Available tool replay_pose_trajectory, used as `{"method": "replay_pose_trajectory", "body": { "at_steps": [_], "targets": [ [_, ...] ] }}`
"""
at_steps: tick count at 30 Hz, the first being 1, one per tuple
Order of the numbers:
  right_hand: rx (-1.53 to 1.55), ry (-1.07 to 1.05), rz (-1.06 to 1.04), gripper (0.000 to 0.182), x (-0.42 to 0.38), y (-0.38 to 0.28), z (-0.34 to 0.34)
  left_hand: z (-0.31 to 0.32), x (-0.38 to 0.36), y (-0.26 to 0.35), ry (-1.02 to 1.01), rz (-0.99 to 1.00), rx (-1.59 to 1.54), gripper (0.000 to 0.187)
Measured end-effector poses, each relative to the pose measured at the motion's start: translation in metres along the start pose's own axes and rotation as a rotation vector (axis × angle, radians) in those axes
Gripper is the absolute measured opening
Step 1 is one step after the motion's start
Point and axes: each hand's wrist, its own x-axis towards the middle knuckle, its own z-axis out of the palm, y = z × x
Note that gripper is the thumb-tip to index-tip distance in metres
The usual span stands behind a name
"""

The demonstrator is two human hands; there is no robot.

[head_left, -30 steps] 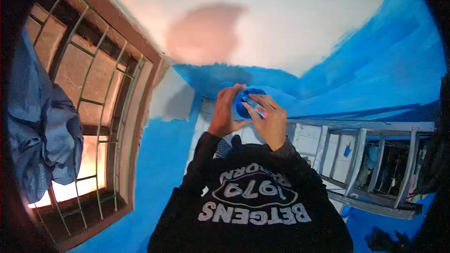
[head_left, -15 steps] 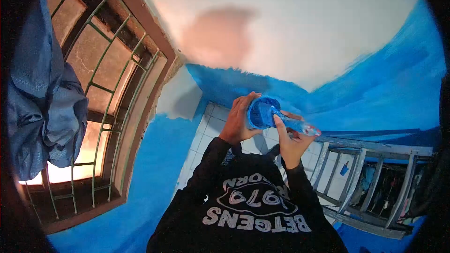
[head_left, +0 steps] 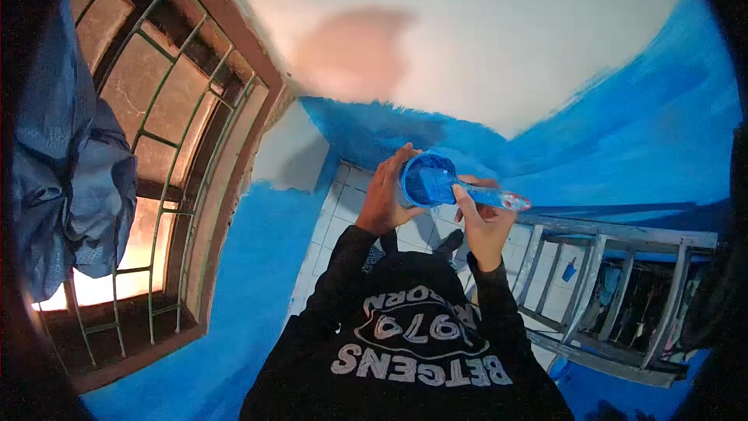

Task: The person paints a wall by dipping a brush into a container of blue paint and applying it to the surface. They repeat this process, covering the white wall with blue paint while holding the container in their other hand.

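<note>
My left hand (head_left: 382, 193) is wrapped round the side of a small round cup (head_left: 413, 196) with blue paint inside. A paintbrush (head_left: 483, 196), its handle smeared with blue, lies across the cup's rim with its bristle end over the paint. The fingers of my right hand (head_left: 487, 222) are closed on the handle, to the right of the cup. Both hands are in front of my chest, above the tiled floor.
A barred window (head_left: 164, 140) with a blue cloth (head_left: 74, 179) hanging by it is on the left. The wall (head_left: 608, 164) is partly blue, partly white. At the lower right stands a wooden ladder (head_left: 588, 288), with a small blue object (head_left: 569, 271) seen between its rungs.
The view has shifted slightly. The brush and cup have moved a little left and up in view, and the cup's opening shows more of its inside.
</note>
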Motion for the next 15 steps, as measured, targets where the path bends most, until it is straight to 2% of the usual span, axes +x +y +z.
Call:
{"method": "replay_pose_trajectory", "body": {
  "at_steps": [2, 3, 5, 6, 9, 15],
  "targets": [
    [-0.409, -0.181, -0.298, 0.028, 0.005, 0.003, -0.017, -0.001, -0.001, 0.001, 0.009, 0.023, -0.007, 0.123],
    [-0.409, -0.183, -0.299, 0.028, 0.006, -0.003, -0.017, -0.002, -0.002, 0.003, 0.01, 0.014, -0.017, 0.123],
    [-0.629, -0.386, -0.58, 0.037, 0.011, -0.019, -0.017, -0.003, -0.005, 0.003, 0.009, 0.004, -0.027, 0.123],
    [-0.692, -0.461, -0.651, 0.043, 0.014, -0.019, -0.023, -0.002, -0.006, 0.003, 0.0, -0.01, -0.038, 0.124],
    [-0.747, -0.554, -0.714, 0.048, 0.016, -0.012, -0.027, -0.001, -0.008, 0.006, -0.004, -0.028, -0.073, 0.126],
    [-0.82, -0.546, -0.869, 0.048, 0.007, -0.008, -0.027, 0.0, -0.01, 0.002, -0.02, 0.011, -0.093, 0.126]
  ]
}}
